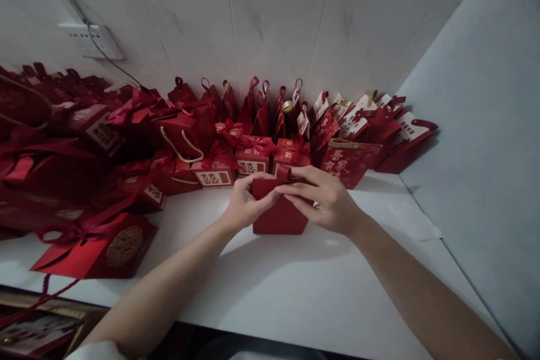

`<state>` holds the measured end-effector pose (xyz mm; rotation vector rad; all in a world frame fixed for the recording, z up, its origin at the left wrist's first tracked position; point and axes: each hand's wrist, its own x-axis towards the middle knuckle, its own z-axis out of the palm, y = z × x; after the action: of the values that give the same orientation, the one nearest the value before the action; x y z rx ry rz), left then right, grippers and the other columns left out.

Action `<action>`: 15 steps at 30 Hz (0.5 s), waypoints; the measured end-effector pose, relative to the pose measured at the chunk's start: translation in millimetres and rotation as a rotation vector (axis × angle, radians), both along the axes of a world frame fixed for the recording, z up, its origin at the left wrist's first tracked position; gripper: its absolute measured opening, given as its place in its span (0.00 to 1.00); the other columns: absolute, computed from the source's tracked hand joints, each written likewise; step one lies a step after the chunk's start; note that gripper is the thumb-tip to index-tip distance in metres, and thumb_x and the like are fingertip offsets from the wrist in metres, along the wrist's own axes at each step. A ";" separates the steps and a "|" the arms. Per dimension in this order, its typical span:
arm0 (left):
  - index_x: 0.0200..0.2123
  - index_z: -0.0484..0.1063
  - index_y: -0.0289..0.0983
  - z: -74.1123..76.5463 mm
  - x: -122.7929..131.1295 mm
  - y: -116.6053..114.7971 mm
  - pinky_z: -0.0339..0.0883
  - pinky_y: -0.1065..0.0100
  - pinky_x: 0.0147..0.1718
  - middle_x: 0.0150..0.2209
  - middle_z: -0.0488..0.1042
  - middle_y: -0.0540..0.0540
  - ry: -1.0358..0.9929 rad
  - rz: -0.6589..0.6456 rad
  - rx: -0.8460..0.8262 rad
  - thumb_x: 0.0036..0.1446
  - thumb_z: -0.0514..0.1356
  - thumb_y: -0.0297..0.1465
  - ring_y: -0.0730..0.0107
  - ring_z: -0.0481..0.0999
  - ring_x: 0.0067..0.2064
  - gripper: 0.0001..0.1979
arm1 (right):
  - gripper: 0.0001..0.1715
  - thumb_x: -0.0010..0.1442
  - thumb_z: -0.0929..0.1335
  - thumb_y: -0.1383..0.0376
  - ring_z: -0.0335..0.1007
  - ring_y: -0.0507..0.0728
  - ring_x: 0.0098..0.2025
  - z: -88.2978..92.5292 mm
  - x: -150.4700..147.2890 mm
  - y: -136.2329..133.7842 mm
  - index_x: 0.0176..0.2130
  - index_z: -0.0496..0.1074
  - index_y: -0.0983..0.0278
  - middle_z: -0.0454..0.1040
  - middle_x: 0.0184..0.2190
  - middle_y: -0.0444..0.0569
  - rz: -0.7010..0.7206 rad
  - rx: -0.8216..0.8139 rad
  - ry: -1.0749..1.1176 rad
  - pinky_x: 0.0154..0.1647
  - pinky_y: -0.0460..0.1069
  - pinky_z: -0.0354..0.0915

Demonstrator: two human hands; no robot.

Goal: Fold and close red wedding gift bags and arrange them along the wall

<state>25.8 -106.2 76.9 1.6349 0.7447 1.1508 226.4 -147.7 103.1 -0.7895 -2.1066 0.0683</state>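
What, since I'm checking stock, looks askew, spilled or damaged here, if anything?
No spill or clear damage shows, and the red package the left hand and right hand hold looks intact where visible. Slightly askew: the red box with the round gold emblem sits angled near the table's front edge, with red cords crossing that edge.

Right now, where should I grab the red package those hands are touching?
Probably by the ribbon loop, from above: it sticks up at the top, and the red package seems upright on the table. The left hand and right hand touch its upper sides.
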 end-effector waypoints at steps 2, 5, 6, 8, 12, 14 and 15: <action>0.37 0.77 0.34 0.0 0.5 -0.8 0.70 0.70 0.34 0.33 0.79 0.44 0.003 -0.002 0.008 0.50 0.70 0.34 0.68 0.76 0.34 0.13 | 0.14 0.63 0.68 0.71 0.73 0.58 0.52 2.5 -0.8 -2.4 0.47 0.75 0.57 0.74 0.51 0.52 0.014 -0.035 0.083 0.52 0.56 0.71; 0.36 0.77 0.34 1.2 1.5 -1.5 0.69 0.71 0.31 0.32 0.78 0.44 0.007 0.012 0.005 0.52 0.69 0.36 0.69 0.75 0.32 0.12 | 0.08 0.61 0.70 0.69 0.74 0.57 0.49 7.8 -2.9 -7.1 0.42 0.71 0.59 0.76 0.46 0.50 -0.051 -0.136 0.244 0.51 0.54 0.71; 0.36 0.77 0.34 1.8 1.8 -1.7 0.69 0.71 0.30 0.32 0.78 0.45 0.011 0.019 0.006 0.52 0.69 0.36 0.70 0.75 0.31 0.12 | 0.08 0.61 0.70 0.68 0.74 0.57 0.48 9.5 -3.8 -8.4 0.41 0.69 0.59 0.76 0.45 0.49 -0.089 -0.179 0.288 0.50 0.53 0.71; 0.36 0.77 0.35 2.9 2.0 -2.3 0.69 0.72 0.29 0.32 0.78 0.45 0.023 0.028 0.018 0.52 0.69 0.37 0.70 0.74 0.31 0.12 | 0.06 0.62 0.69 0.67 0.75 0.56 0.44 12.5 -5.5 -10.2 0.41 0.69 0.60 0.76 0.42 0.48 -0.155 -0.254 0.322 0.46 0.52 0.71; 0.34 0.76 0.36 6.0 2.0 -4.9 0.67 0.71 0.30 0.32 0.78 0.46 0.068 0.062 0.084 0.49 0.70 0.36 0.70 0.74 0.31 0.12 | 0.02 0.64 0.68 0.67 0.72 0.54 0.38 17.4 -7.8 -11.6 0.39 0.72 0.60 0.75 0.35 0.45 -0.174 -0.278 0.272 0.41 0.49 0.68; 0.33 0.76 0.36 7.7 1.7 -6.0 0.67 0.71 0.31 0.30 0.78 0.47 0.092 0.091 0.131 0.48 0.71 0.35 0.70 0.73 0.31 0.12 | 0.03 0.64 0.67 0.67 0.71 0.53 0.36 19.0 -8.2 -12.1 0.36 0.72 0.61 0.75 0.33 0.45 -0.153 -0.311 0.276 0.40 0.49 0.67; 0.32 0.76 0.36 8.3 1.4 -6.3 0.67 0.70 0.32 0.30 0.78 0.47 0.101 0.104 0.151 0.48 0.71 0.34 0.70 0.73 0.31 0.11 | 0.04 0.65 0.67 0.66 0.71 0.53 0.36 19.4 -8.2 -12.3 0.36 0.72 0.61 0.75 0.33 0.44 -0.140 -0.351 0.282 0.40 0.48 0.66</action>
<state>27.2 -112.5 85.2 1.8086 0.8320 1.2303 218.2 -160.0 122.5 -1.0652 -1.7884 0.4571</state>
